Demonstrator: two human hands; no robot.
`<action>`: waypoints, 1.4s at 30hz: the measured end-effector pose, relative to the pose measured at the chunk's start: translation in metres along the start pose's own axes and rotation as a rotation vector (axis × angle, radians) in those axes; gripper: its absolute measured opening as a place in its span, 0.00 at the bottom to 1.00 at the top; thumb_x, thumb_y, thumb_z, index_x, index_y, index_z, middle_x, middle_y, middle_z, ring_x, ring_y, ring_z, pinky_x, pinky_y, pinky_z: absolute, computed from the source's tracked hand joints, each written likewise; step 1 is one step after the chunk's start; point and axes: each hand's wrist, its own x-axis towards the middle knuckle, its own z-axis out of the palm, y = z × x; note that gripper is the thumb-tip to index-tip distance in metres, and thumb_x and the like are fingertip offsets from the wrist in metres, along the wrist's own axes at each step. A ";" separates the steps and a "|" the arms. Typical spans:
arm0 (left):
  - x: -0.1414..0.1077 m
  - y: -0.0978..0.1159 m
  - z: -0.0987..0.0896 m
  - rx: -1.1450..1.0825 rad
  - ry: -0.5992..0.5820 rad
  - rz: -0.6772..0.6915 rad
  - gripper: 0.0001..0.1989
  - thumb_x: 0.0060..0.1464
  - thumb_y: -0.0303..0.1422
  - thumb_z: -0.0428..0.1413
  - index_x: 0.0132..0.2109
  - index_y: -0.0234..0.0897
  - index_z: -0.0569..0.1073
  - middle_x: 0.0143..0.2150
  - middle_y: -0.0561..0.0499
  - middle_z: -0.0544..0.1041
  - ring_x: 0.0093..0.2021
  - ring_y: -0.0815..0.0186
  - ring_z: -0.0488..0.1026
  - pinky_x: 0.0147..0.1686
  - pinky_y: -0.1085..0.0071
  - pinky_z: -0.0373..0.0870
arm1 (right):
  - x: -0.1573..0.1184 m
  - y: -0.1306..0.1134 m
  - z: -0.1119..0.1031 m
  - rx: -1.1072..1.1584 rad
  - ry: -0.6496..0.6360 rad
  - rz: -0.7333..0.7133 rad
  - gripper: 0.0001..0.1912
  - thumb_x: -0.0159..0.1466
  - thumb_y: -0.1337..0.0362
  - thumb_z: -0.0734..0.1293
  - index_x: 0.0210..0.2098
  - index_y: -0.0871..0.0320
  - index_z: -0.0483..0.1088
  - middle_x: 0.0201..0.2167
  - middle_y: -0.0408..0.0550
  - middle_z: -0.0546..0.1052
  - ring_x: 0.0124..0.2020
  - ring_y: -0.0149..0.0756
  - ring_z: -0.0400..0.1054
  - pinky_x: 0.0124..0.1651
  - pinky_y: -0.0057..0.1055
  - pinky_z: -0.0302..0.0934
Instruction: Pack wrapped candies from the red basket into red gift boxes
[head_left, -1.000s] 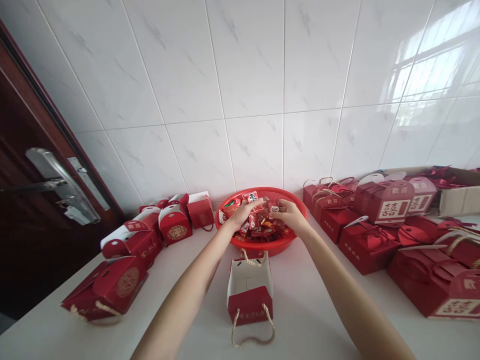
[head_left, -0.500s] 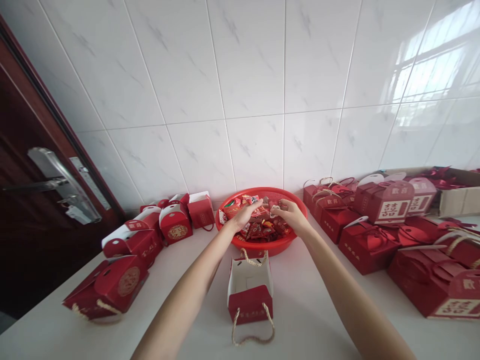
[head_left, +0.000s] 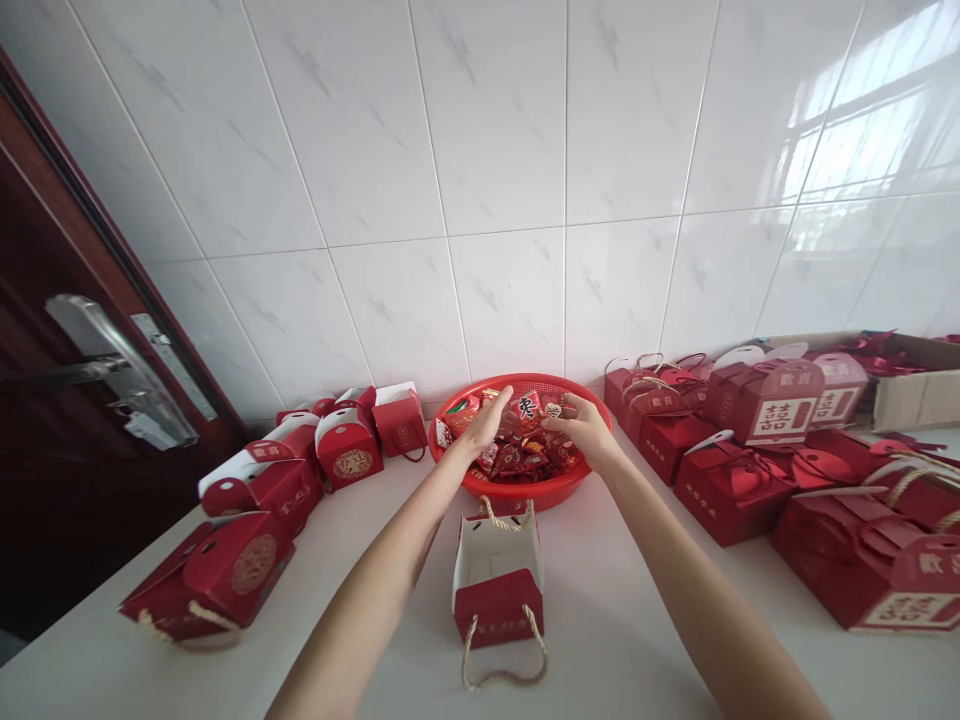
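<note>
A red plastic basket point(head_left: 544, 492) holds many small red-wrapped snack packets point(head_left: 517, 455). My left hand point(head_left: 487, 425) is over the basket's left part, fingers stretched out and nothing visible in them. Over the right part, my right hand point(head_left: 581, 425) has its fingers curled, with a small wrapped snack point(head_left: 553, 410) bearing a round pale label between thumb and fingers. A flat red snack packet point(head_left: 528, 404) with a large dark character lies between the hands. Nearer me stands an open red gift box point(head_left: 499, 610), white inside, with twisted rope handles; its visible inside is bare.
Several red gift boxes point(head_left: 259, 490) stand at left, some with lids up. More closed red boxes point(head_left: 739, 490) crowd the right side, partly stacked. A cardboard carton point(head_left: 919, 400) with red ribbons is at far right. The tiled wall point(head_left: 510, 300) rises behind; a door handle point(head_left: 124, 370) is at left.
My left hand has lifted and moved slightly right, fingers straighter. The packet with the large character has shifted right, away from it. My right hand has barely moved.
</note>
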 end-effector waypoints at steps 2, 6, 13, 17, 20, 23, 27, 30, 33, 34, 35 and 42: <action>0.003 -0.004 0.000 0.102 -0.034 -0.025 0.18 0.61 0.34 0.46 0.33 0.36 0.79 0.34 0.45 0.82 0.44 0.56 0.77 0.46 0.65 0.70 | 0.001 0.001 0.000 0.009 0.054 -0.008 0.16 0.44 0.62 0.73 0.30 0.55 0.67 0.24 0.41 0.76 0.20 0.31 0.67 0.19 0.26 0.60; 0.002 -0.012 0.004 0.289 -0.174 -0.081 0.08 0.43 0.26 0.54 0.20 0.38 0.72 0.23 0.49 0.77 0.30 0.59 0.74 0.35 0.67 0.69 | 0.001 0.003 0.001 -0.008 0.064 -0.027 0.16 0.43 0.61 0.73 0.31 0.55 0.68 0.27 0.42 0.76 0.23 0.33 0.69 0.21 0.27 0.61; -0.002 -0.015 0.006 0.428 -0.244 -0.088 0.11 0.32 0.21 0.53 0.22 0.40 0.77 0.23 0.51 0.78 0.28 0.62 0.73 0.29 0.72 0.65 | 0.000 0.003 0.001 -0.037 0.056 -0.030 0.15 0.45 0.62 0.72 0.31 0.55 0.67 0.27 0.42 0.75 0.28 0.36 0.70 0.26 0.29 0.64; -0.003 -0.013 0.004 0.399 -0.202 -0.063 0.07 0.33 0.23 0.54 0.16 0.39 0.72 0.17 0.53 0.72 0.24 0.64 0.70 0.26 0.72 0.62 | 0.001 0.006 0.001 -0.001 0.089 -0.064 0.16 0.44 0.60 0.73 0.30 0.55 0.67 0.28 0.42 0.75 0.30 0.38 0.72 0.28 0.30 0.66; -0.002 -0.010 0.003 0.314 -0.109 -0.020 0.09 0.37 0.25 0.54 0.15 0.38 0.67 0.15 0.55 0.65 0.23 0.65 0.66 0.27 0.70 0.61 | 0.003 0.009 0.001 0.046 0.110 -0.089 0.17 0.44 0.59 0.74 0.31 0.54 0.66 0.30 0.43 0.76 0.31 0.39 0.72 0.30 0.32 0.67; 0.000 -0.006 0.001 0.184 0.016 0.032 0.10 0.42 0.28 0.52 0.16 0.39 0.63 0.17 0.56 0.63 0.25 0.66 0.64 0.29 0.70 0.61 | 0.005 0.013 -0.001 0.046 0.127 -0.113 0.19 0.44 0.57 0.75 0.29 0.54 0.62 0.29 0.43 0.75 0.30 0.38 0.71 0.29 0.31 0.65; -0.001 -0.003 -0.002 -0.007 0.139 0.095 0.10 0.44 0.34 0.52 0.20 0.40 0.61 0.21 0.56 0.62 0.27 0.66 0.63 0.31 0.70 0.61 | 0.007 0.017 -0.002 0.005 0.159 -0.133 0.20 0.45 0.55 0.75 0.30 0.54 0.62 0.28 0.43 0.75 0.30 0.37 0.70 0.29 0.31 0.64; -0.002 -0.002 -0.002 -0.125 0.183 0.129 0.14 0.45 0.40 0.55 0.21 0.40 0.60 0.22 0.57 0.61 0.27 0.66 0.62 0.32 0.69 0.60 | 0.008 0.019 -0.003 0.022 0.175 -0.141 0.18 0.46 0.57 0.74 0.32 0.54 0.65 0.30 0.43 0.77 0.32 0.39 0.71 0.34 0.34 0.66; -0.002 -0.002 -0.001 -0.206 0.192 0.156 0.15 0.44 0.43 0.57 0.22 0.39 0.62 0.23 0.57 0.63 0.27 0.66 0.62 0.33 0.68 0.60 | 0.009 0.020 -0.003 0.031 0.177 -0.151 0.17 0.45 0.58 0.73 0.32 0.54 0.67 0.31 0.43 0.77 0.34 0.41 0.72 0.37 0.37 0.67; -0.002 -0.002 -0.001 -0.224 0.190 0.161 0.15 0.44 0.43 0.57 0.22 0.39 0.62 0.23 0.57 0.63 0.27 0.67 0.62 0.33 0.68 0.60 | 0.009 0.020 -0.002 0.033 0.174 -0.152 0.17 0.45 0.58 0.73 0.32 0.54 0.67 0.31 0.43 0.77 0.34 0.41 0.72 0.38 0.37 0.67; -0.002 -0.002 0.000 -0.239 0.189 0.165 0.16 0.44 0.44 0.58 0.22 0.39 0.62 0.23 0.57 0.63 0.27 0.67 0.62 0.33 0.68 0.60 | 0.009 0.020 -0.002 0.033 0.170 -0.149 0.17 0.45 0.59 0.73 0.32 0.54 0.67 0.30 0.43 0.77 0.33 0.40 0.72 0.37 0.37 0.68; -0.001 -0.004 0.000 -0.278 0.180 0.168 0.16 0.45 0.44 0.59 0.23 0.38 0.65 0.24 0.57 0.65 0.28 0.67 0.63 0.34 0.69 0.60 | 0.007 0.017 -0.002 0.052 0.135 -0.138 0.18 0.44 0.58 0.74 0.32 0.55 0.68 0.29 0.43 0.77 0.31 0.39 0.71 0.34 0.36 0.67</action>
